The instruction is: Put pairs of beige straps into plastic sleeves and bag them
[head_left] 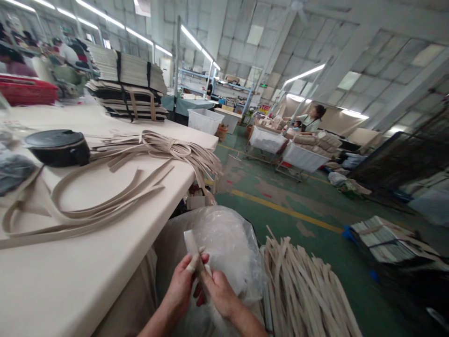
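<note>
Low in the view, my left hand (182, 281) and my right hand (217, 291) meet, both pinched on a short beige strap piece (191, 243) that sticks up between the fingers. A fingertip of the left hand is wrapped in pale tape. Behind the hands bulges a clear plastic bag (228, 248). To the right lies a heap of cut beige strips (305, 290). On the cream table (87, 276) to the left, long beige straps (105, 201) curl in loops.
A black round lidded pot (58, 147) sits on the table near strapped stacks of flat goods (129, 89). White bins (205, 120) and carts stand across the green floor (291, 196). A seated person (312, 119) works far off. Bundled stacks (389, 243) lie at right.
</note>
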The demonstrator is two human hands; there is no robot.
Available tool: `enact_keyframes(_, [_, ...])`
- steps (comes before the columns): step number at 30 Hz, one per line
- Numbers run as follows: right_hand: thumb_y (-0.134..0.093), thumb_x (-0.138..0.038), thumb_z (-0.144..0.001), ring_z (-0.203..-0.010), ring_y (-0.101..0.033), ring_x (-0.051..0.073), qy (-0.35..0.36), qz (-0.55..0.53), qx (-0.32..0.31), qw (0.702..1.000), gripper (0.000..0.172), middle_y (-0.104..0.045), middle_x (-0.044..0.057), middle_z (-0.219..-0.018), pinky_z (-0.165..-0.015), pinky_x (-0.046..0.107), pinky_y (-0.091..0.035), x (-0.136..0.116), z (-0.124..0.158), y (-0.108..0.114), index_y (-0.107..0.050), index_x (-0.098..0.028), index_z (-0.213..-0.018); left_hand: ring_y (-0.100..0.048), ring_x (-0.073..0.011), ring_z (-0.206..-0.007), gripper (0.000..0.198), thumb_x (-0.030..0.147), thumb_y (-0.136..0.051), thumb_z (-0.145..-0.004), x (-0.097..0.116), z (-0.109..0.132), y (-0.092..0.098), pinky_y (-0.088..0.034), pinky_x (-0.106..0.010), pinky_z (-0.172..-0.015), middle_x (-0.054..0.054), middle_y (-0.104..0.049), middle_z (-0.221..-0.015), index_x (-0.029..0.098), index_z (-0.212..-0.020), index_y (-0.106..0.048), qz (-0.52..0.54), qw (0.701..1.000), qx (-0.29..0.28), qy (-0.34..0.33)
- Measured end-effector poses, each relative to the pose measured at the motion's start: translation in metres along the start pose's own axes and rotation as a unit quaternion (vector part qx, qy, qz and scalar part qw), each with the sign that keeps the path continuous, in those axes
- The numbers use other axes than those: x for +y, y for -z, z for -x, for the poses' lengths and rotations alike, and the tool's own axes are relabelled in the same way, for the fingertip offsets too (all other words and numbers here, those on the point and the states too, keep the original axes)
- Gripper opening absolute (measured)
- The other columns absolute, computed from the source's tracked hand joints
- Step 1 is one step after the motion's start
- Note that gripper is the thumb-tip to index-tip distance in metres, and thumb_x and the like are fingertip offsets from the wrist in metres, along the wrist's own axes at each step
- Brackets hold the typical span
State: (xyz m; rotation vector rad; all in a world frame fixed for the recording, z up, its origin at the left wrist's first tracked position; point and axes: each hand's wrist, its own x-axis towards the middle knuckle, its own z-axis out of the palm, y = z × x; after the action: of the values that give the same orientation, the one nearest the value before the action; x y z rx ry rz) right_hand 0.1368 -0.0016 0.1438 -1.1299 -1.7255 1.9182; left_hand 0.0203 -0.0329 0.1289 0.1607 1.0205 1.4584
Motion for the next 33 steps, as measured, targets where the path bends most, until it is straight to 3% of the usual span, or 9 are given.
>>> enact_keyframes(3, [-0.036, -0.083, -0.081, -0.036, -0.047, 0.010, -0.018, 0.047, 0.033, 0.998, 0.073, -0.053, -0.002, -0.049, -0.036, 0.018, -0.033, 0.010, -0.006, -0.004, -0.058, -0.013, -0.084, -0.058, -0.0153, -0.048, 0.055, 0.049, -0.083, -0.061, 0.007, -0.004, 0.007, -0.040, -0.025, -0.036, -0.011, -0.074, -0.083, 0.011, -0.100, -0.071, 0.027, 0.997, 0.046, -0.047])
enact_keyframes(6, [-0.034, -0.081, -0.084, -0.034, -0.046, 0.009, -0.014, 0.079, 0.042, 0.996, 0.071, -0.052, -0.002, -0.048, -0.034, 0.017, -0.030, 0.021, -0.004, -0.007, -0.057, -0.014, -0.084, -0.066, -0.0215, -0.066, 0.053, 0.048, -0.086, -0.057, 0.013, -0.008, 0.011, -0.044, -0.024, -0.043, -0.012, -0.075, -0.082, 0.011, -0.092, -0.074, 0.041, 0.993, 0.102, -0.053])
enact_keyframes(13, [-0.032, -0.079, -0.086, -0.034, -0.045, 0.009, 0.010, 0.098, 0.061, 0.993, 0.068, -0.051, -0.003, -0.047, -0.034, 0.018, -0.032, 0.006, -0.005, -0.005, -0.056, -0.015, -0.081, -0.049, -0.0104, -0.046, 0.051, 0.055, -0.084, -0.056, 0.005, -0.003, 0.004, -0.039, -0.023, -0.047, -0.007, -0.069, -0.061, 0.009, -0.078, -0.077, -0.025, 0.998, 0.029, -0.047])
enact_keyframes(19, [-0.031, -0.078, -0.087, -0.032, -0.043, 0.009, -0.008, 0.089, 0.070, 0.994, 0.066, -0.050, -0.003, -0.045, -0.033, 0.018, -0.032, 0.020, -0.004, -0.006, -0.054, -0.017, -0.080, -0.055, -0.0151, -0.045, 0.052, 0.057, -0.079, -0.063, -0.008, 0.002, 0.007, -0.041, -0.025, -0.045, -0.006, -0.066, -0.055, 0.009, -0.080, -0.076, -0.045, 0.999, -0.014, -0.020])
enact_keyframes(21, [-0.030, -0.079, -0.087, -0.032, -0.044, 0.009, -0.007, 0.093, 0.077, 0.993, 0.067, -0.050, -0.003, -0.045, -0.033, 0.018, -0.032, 0.021, -0.002, -0.006, -0.054, -0.017, -0.079, -0.058, -0.0159, -0.047, 0.050, 0.056, -0.079, -0.064, -0.010, 0.003, 0.008, -0.042, -0.025, -0.046, -0.007, -0.068, -0.058, 0.008, -0.080, -0.076, -0.044, 0.999, -0.019, -0.015])
enact_keyframes(24, [-0.030, -0.078, -0.087, -0.034, -0.045, 0.009, 0.013, 0.115, 0.060, 0.991, 0.067, -0.052, -0.003, -0.047, -0.035, 0.017, -0.032, 0.014, 0.002, -0.005, -0.055, -0.016, -0.082, -0.059, -0.0152, -0.050, 0.047, 0.049, -0.084, -0.060, -0.005, -0.001, 0.010, -0.043, -0.024, -0.047, -0.009, -0.072, -0.065, 0.009, -0.083, -0.076, -0.022, 1.000, 0.018, -0.011])
enact_keyframes(28, [-0.030, -0.078, -0.087, -0.033, -0.044, 0.009, -0.005, 0.138, 0.024, 0.990, 0.067, -0.050, -0.004, -0.046, -0.034, 0.018, -0.030, 0.007, 0.005, -0.006, -0.056, -0.016, -0.081, -0.068, -0.0178, -0.069, 0.049, 0.034, -0.089, -0.053, 0.014, -0.010, 0.013, -0.046, -0.021, -0.050, -0.010, -0.076, -0.094, 0.016, -0.096, -0.074, 0.037, 0.994, 0.087, -0.049])
enact_keyframes(31, [-0.029, -0.079, -0.086, -0.033, -0.043, 0.009, -0.020, 0.130, 0.022, 0.991, 0.069, -0.049, -0.004, -0.046, -0.034, 0.018, -0.028, 0.014, 0.005, -0.010, -0.056, -0.016, -0.081, -0.070, -0.0191, -0.080, 0.056, 0.038, -0.087, -0.058, 0.027, -0.010, 0.011, -0.051, -0.021, -0.060, -0.009, -0.075, -0.103, 0.019, -0.108, -0.070, 0.046, 0.986, 0.126, -0.096])
enact_keyframes(33, [-0.027, -0.080, -0.086, -0.034, -0.044, 0.009, -0.015, 0.114, 0.035, 0.993, 0.071, -0.051, -0.004, -0.047, -0.034, 0.018, -0.029, 0.019, 0.005, -0.013, -0.057, -0.016, -0.084, -0.070, -0.0200, -0.079, 0.065, 0.043, -0.083, -0.063, 0.032, -0.005, 0.007, -0.052, -0.024, -0.061, -0.009, -0.075, -0.105, 0.022, -0.121, -0.064, 0.017, 0.985, 0.118, -0.122])
